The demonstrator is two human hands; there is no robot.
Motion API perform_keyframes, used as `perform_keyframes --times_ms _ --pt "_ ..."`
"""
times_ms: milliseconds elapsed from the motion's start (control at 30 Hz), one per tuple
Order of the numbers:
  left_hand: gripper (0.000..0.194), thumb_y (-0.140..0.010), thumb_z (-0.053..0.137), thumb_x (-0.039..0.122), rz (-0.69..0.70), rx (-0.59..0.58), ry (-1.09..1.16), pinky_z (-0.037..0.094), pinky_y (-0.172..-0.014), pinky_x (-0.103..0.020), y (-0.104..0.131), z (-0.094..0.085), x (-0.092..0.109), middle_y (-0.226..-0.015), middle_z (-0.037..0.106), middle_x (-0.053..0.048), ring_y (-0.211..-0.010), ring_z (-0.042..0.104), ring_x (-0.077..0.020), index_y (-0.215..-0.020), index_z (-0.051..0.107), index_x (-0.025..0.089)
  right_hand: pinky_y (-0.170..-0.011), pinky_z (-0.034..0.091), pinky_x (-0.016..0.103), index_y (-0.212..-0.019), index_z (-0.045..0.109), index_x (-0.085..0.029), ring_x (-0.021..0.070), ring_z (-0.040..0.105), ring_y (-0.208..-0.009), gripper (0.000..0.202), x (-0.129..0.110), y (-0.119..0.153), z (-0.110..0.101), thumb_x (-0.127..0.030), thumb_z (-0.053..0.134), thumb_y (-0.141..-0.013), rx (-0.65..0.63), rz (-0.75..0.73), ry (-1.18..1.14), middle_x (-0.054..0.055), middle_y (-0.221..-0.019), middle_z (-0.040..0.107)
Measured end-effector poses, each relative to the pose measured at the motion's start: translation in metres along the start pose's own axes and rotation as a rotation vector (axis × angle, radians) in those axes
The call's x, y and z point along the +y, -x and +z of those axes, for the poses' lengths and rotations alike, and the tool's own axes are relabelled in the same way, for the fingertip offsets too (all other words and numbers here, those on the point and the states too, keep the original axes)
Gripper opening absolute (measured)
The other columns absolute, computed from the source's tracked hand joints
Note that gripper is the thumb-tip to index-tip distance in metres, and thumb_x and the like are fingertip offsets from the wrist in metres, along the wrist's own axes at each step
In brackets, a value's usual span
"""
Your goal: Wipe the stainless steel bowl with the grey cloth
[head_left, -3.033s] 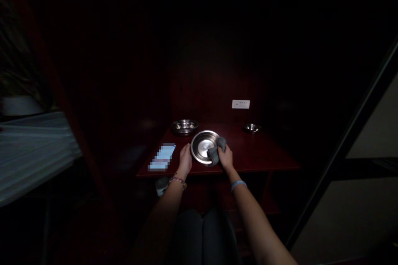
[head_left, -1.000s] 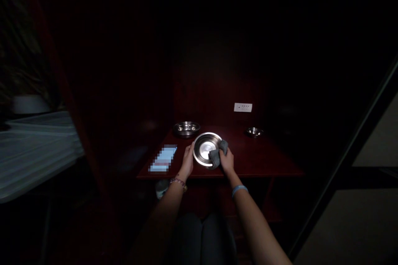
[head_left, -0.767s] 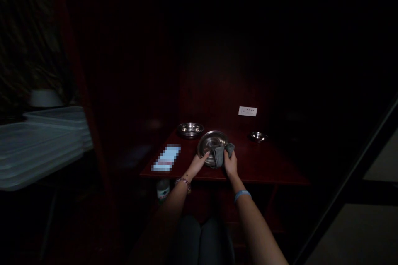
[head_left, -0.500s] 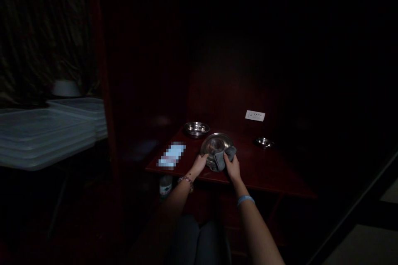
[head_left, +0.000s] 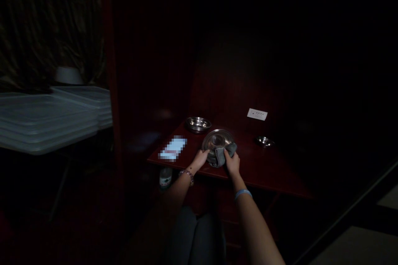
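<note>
A round metal dish point(head_left: 219, 136) is held over the front part of the dark red table point(head_left: 264, 172). My left hand point(head_left: 200, 159) grips its left rim, thumb on top. A grey cloth point(head_left: 220, 156) lies over the near right rim, bunched in my right hand point(head_left: 232, 162), which pinches it against the dish. Behind and to the left sit shiny metal bowls point(head_left: 198, 124), seemingly stacked. One smaller metal bowl point(head_left: 265, 141) stands farther right.
A bright, pixelated flat object point(head_left: 173, 149) lies at the table's left edge, with a bottle point(head_left: 165, 177) below it. Stacked translucent containers point(head_left: 46, 122) stand at far left beyond a dark partition. A white socket plate point(head_left: 257, 114) is on the back wall.
The view has shifted slightly, so the table and containers appear higher. Both hands keep their hold on the dish and cloth, with little other visible movement.
</note>
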State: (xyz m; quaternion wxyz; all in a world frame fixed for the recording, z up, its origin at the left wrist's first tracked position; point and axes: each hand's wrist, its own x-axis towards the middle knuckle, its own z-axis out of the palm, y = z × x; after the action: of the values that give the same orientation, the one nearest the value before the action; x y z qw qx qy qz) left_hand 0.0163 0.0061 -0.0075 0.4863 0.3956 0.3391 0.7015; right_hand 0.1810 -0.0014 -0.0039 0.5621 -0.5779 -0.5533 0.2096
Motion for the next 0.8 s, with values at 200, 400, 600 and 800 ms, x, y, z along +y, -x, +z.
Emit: perform_keyframes --times_ms 200,400,600,800 --pt "0.014 -0.064 0.071 0.013 0.013 -0.048 -0.116 0.047 -0.103 -0.048 -0.002 -0.001 -0.001 -0.082 0.078 -0.008 -0.097 0.071 -0.0313 -0.074 0.076 0.020 -0.081 0.054 0.034 -0.102 0.075 -0.016 0.0276 0.072 -0.092 0.049 0.000 -0.011 -0.003 -0.057 0.061 -0.079 -0.009 -0.011 0.109 0.013 -0.097 0.076" --pt "0.016 -0.069 0.070 0.015 -0.010 -0.069 -0.071 0.042 -0.108 -0.049 0.002 0.004 0.007 -0.099 0.077 -0.013 -0.109 0.067 -0.0331 -0.084 0.076 0.016 -0.083 0.053 0.034 -0.097 0.075 -0.014 0.0284 0.071 -0.092 0.045 -0.015 -0.026 -0.013 -0.053 0.061 -0.080 -0.051 -0.101 0.128 0.014 -0.095 0.076" --pt "0.051 -0.072 0.080 0.030 0.043 -0.078 -0.005 0.036 -0.113 -0.042 0.015 0.009 0.021 -0.124 0.069 -0.014 -0.124 0.059 -0.0295 -0.118 0.063 0.017 -0.080 0.055 0.032 -0.107 0.073 -0.011 0.0283 0.072 -0.096 0.050 -0.015 -0.012 0.006 -0.052 0.053 -0.085 0.069 0.016 -0.013 0.015 -0.102 0.075" --pt "0.072 -0.067 0.081 0.024 0.161 -0.130 -0.111 0.027 -0.120 -0.038 0.010 0.005 0.012 -0.139 0.056 -0.017 -0.134 0.050 -0.0266 -0.132 0.051 0.015 -0.077 0.056 0.032 -0.115 0.068 -0.010 0.0273 0.073 -0.095 0.058 -0.002 0.007 0.027 -0.055 0.056 -0.082 0.067 0.100 -0.184 0.016 -0.107 0.074"
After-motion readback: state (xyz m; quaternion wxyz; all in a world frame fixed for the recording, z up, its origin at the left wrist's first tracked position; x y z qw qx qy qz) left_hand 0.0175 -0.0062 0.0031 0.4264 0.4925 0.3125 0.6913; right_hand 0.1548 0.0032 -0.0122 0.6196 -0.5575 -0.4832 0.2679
